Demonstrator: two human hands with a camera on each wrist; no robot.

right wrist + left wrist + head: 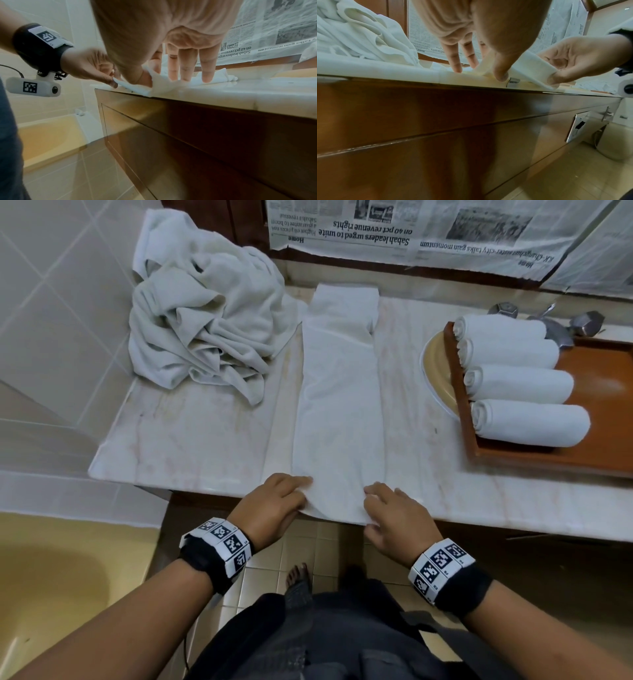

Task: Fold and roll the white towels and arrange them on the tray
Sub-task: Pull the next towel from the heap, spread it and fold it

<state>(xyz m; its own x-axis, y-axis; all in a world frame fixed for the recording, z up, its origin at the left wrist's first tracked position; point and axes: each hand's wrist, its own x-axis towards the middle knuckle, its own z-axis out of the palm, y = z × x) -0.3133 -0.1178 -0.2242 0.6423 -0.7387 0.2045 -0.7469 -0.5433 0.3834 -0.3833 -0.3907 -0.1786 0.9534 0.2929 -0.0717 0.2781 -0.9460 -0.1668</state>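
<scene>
While four rolled towels [520,381] already line the wooden tray [548,457] at the right of the frame, a folded towel [339,412] lies as a long strip at centre, its long axis running from the near counter edge toward the top of the frame. The left hand [274,505] and right hand [394,515] each pinch a near corner between thumb and fingers, level with each other, so rolling would likely go away from the person. A crumpled pile of towels [205,330] waits at upper left.
</scene>
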